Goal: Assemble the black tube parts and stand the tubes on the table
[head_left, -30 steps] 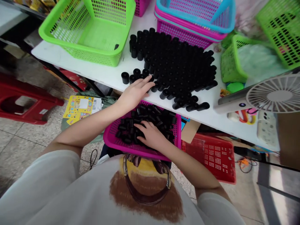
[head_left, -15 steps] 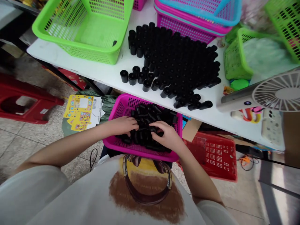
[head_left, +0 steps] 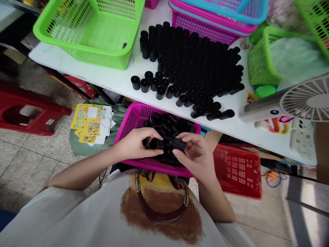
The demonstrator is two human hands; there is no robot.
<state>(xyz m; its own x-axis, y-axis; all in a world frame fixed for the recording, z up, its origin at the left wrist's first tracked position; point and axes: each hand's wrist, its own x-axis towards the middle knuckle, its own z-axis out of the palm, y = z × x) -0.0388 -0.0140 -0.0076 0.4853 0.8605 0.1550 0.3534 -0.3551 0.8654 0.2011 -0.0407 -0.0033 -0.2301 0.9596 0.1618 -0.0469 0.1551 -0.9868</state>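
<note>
Both my hands are over a magenta plastic basket (head_left: 133, 120) that holds a loose heap of black plastic canisters (head_left: 169, 123). My left hand (head_left: 136, 144) is shut on a black canister (head_left: 154, 144), and my right hand (head_left: 196, 154) grips another black canister (head_left: 178, 144). The two canisters meet nearly end to end, and my fingers hide part of each. On the white table (head_left: 77, 67) just beyond the basket, many more canisters (head_left: 192, 65) stand upright in a dense block, with a few lying on their sides.
A lime green basket (head_left: 89, 34) and stacked magenta and blue baskets (head_left: 205, 24) stand on the table. A white fan (head_left: 303, 101) sits at the right. Below are a red basket (head_left: 239, 171), a red stool (head_left: 25, 113) and yellow printed cards (head_left: 89, 123).
My left hand has moved from the table canisters down to the basket. Both hands have risen from the heap, each with a canister, and come together. The view has shifted slightly.
</note>
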